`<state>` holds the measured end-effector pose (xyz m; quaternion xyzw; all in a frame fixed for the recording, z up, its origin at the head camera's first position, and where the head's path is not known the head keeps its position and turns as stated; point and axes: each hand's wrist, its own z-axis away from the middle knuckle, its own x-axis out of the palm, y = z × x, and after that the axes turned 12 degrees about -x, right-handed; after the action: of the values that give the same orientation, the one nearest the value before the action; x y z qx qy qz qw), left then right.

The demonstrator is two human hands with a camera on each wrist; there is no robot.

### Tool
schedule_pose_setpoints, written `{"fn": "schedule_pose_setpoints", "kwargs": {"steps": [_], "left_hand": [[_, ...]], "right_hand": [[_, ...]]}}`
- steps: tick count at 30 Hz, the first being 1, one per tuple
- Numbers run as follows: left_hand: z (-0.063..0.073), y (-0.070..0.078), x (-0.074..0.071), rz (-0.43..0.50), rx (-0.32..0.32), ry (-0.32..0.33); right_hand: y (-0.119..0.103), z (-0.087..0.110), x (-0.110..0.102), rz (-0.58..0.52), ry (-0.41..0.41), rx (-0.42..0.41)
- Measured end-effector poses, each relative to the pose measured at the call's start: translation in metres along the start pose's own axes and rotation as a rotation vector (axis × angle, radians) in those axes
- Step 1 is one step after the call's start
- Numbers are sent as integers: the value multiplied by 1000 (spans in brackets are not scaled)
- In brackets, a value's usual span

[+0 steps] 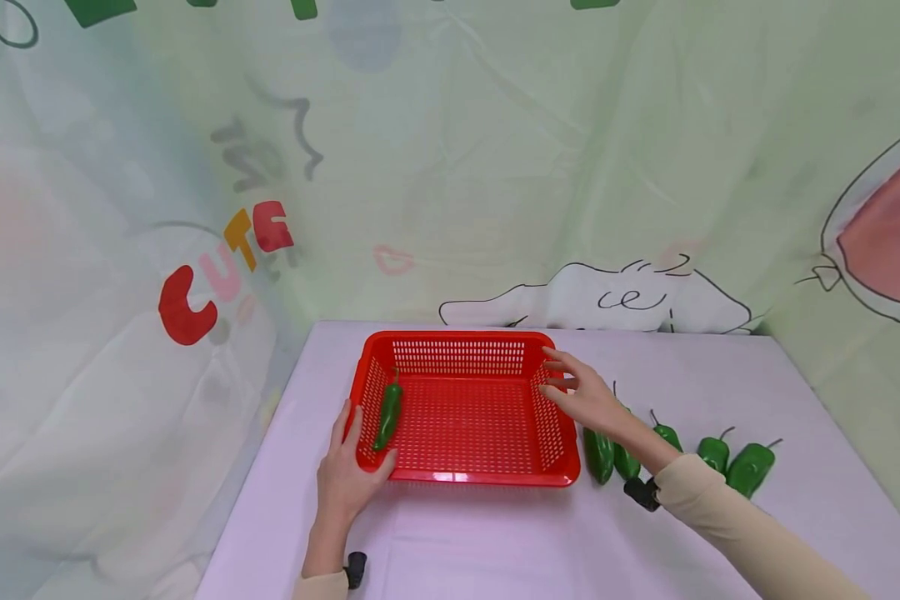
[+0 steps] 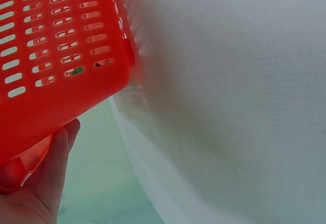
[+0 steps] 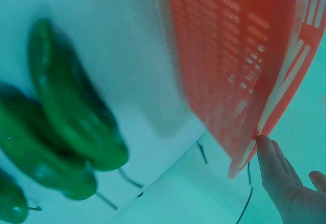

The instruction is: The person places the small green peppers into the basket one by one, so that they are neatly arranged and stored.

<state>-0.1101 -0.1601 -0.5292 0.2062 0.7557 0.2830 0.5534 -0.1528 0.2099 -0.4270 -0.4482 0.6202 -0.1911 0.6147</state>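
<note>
A red plastic basket point(image 1: 465, 479) with slotted walls stands on the table. Inside it, along the left wall, lies one green chili pepper point(image 1: 390, 412), its stem pointing away. My left hand point(image 1: 352, 475) grips the basket's near left corner, with the thumb at the front rim and the fingers along the left side. At the right rim is my right hand point(image 1: 588, 400), fingers extended and spread, fingertips touching the rim in the right wrist view. Several more green peppers point(image 3: 76, 102) lie on the table right of the basket, some partly hidden by my right forearm.
A pale lilac cloth covers the table point(image 1: 487, 542). Behind it and at the sides hangs a printed curtain point(image 1: 450, 208) with letters and drawings. The nearest loose pepper point(image 1: 598, 457) lies close beside the basket's right wall.
</note>
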Motion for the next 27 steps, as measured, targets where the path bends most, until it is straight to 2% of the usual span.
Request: {"fn": "schedule_pose_setpoints", "kwargs": {"steps": [11, 21, 27], "left_hand": [[1, 0, -1, 7, 6, -2], [1, 1, -1, 9, 2, -15], [1, 0, -1, 5, -1, -12]], "right_hand": [[12, 26, -28, 43, 64, 20], [39, 53, -54, 82, 138, 81], [53, 74, -70, 107, 131, 122]]}}
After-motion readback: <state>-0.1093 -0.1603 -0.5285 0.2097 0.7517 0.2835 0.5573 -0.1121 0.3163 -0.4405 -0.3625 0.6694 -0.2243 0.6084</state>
